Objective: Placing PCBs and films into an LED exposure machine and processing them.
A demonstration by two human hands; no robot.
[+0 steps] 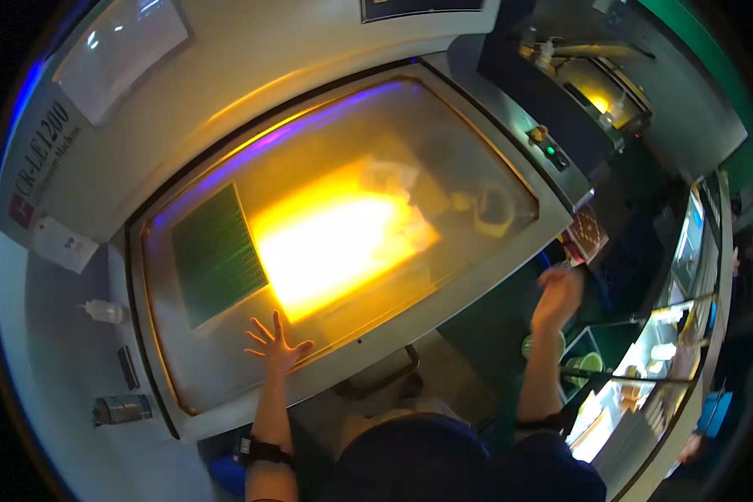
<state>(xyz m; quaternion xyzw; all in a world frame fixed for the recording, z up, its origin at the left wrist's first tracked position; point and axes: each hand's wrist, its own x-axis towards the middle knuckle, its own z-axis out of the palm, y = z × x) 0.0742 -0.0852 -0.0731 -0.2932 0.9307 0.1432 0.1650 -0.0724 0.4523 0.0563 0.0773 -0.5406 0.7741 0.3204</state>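
Presently we have the green panel (217, 258) on the bench's (473, 138) left part, our left hand (279, 351) at its near edge, grip spread apart, and our blurred right hand (559, 297) outside its right corner, grip impossible to tell.

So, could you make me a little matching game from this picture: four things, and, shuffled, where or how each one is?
1. green board
2. left hand
3. right hand
4. small green light

a. past the near edge of the table
b. on the strip along the table's right side
c. spread wide
d. left of the yellow glow

Pairs: 1-d, 2-c, 3-a, 4-b
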